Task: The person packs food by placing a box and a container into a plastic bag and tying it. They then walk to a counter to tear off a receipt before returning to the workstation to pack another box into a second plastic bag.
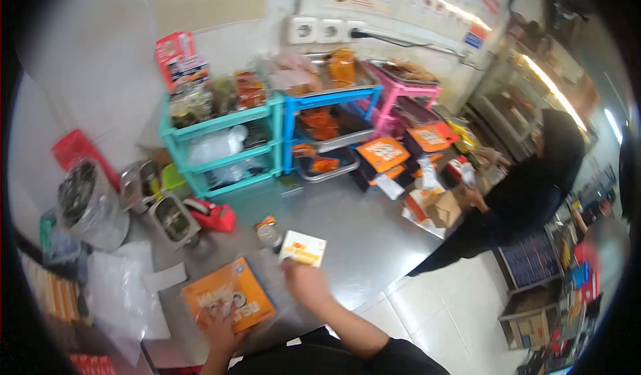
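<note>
An orange box (244, 285) with white lettering lies on the steel table (360, 231) in front of me, with what looks like clear plastic around it. My left hand (219, 323) rests on its near left part, fingers spread. My right hand (304, 283), somewhat blurred, pinches the near edge of a small white card or flat packet (304, 247) with yellow and orange print. Just left of that white piece stand a small round clear container (268, 235) and a little colourful sachet (266, 221). A white paper slip (165, 277) lies at the box's far left.
Teal (224, 129) and blue racks (287, 131) with food packs line the wall. Orange boxes (382, 155) with receipts stand at the back right. A person in dark clothing (527, 188) handles packages there. A red tape dispenser (212, 215), metal tins (175, 220) and plastic bags (123, 288) are leftward.
</note>
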The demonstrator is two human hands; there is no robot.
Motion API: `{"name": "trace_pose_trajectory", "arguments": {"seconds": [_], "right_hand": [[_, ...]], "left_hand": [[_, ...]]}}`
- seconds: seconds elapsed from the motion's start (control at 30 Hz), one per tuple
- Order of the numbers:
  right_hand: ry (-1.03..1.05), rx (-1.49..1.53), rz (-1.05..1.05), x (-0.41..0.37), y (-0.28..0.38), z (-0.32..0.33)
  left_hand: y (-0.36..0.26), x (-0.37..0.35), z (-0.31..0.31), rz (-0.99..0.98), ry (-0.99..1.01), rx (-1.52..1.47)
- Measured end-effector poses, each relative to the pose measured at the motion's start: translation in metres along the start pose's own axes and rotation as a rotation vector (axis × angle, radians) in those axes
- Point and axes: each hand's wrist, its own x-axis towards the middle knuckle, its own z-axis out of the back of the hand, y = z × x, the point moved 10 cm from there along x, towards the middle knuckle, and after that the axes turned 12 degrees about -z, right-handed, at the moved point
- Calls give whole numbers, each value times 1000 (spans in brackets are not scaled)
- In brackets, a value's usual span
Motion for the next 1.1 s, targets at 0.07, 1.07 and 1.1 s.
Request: {"name": "trace_pose_trajectory", "arguments": {"seconds": [0.07,1.07,1.1], "right_hand": [[65,539,98,14,-16,-11],[42,-478,103,93,-66,4],[78,-499,42,103,-69,-27]], "left_hand": [[-8,2,15,16,13,2],[-31,-41,246,34,-335,-490],[-35,-44,247,45,-332,-542]]}}
